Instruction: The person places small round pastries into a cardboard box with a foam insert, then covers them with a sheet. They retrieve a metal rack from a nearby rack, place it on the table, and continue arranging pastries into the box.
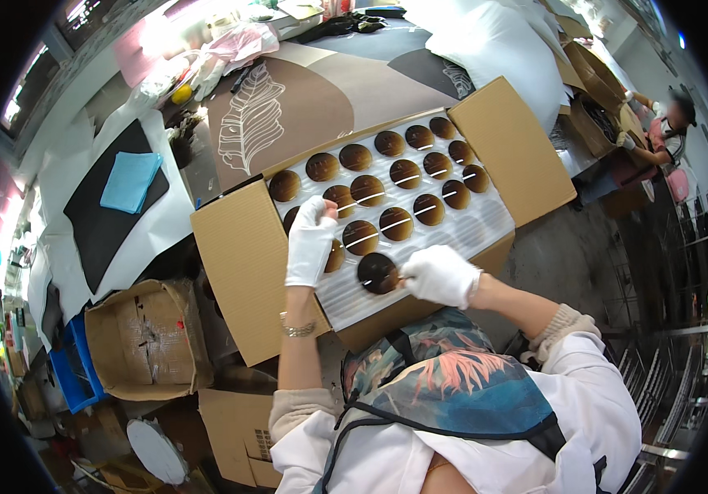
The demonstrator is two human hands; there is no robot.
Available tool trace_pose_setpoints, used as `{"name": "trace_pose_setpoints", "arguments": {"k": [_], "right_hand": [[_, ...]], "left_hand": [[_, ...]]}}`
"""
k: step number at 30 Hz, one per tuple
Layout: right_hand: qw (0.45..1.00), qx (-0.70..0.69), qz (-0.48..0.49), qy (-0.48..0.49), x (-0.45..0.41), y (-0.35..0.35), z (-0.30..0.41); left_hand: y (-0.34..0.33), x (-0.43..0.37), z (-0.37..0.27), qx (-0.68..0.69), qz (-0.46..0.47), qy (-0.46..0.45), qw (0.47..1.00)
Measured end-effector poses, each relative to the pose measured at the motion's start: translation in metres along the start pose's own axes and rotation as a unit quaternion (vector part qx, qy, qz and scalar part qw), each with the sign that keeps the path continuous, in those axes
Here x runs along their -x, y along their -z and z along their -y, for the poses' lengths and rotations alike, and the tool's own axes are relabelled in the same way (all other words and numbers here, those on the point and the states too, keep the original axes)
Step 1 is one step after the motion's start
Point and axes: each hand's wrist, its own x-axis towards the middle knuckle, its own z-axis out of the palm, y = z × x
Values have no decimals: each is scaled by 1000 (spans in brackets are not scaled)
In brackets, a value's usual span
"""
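Observation:
A cardboard box (240, 278) with its side flaps folded out holds a white plastic tray (354, 309). Several round brown gradient lenses (396, 223) sit in rows across the tray. My right hand (440, 275), in a white glove, grips a darker round lens (379, 273) by its edge over the tray's near side. My left hand (314, 241), also gloved with bare fingertips, hovers over the tray's left part. Its fingertips are by one brown lens (340, 200); whether they touch it is hard to tell. The glove partly hides lenses beneath it.
Light blue cloths (130, 182) lie on a black sheet (98, 228) to the left. Below them are an open cardboard carton (144, 346) and a blue crate (79, 364). A leaf-patterned table mat (286, 111) lies behind the box. Another person (659, 139) works at cartons, far right.

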Motion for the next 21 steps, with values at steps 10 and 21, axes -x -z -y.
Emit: {"name": "trace_pose_setpoints", "arguments": {"k": [10,21], "right_hand": [[943,258,-37,-208,55,16,-92],[916,234,-95,-312,83,84,-172]], "left_hand": [[11,45,-7,-537,67,-131,831],[-9,92,-30,-569,141,-89,805]]}}
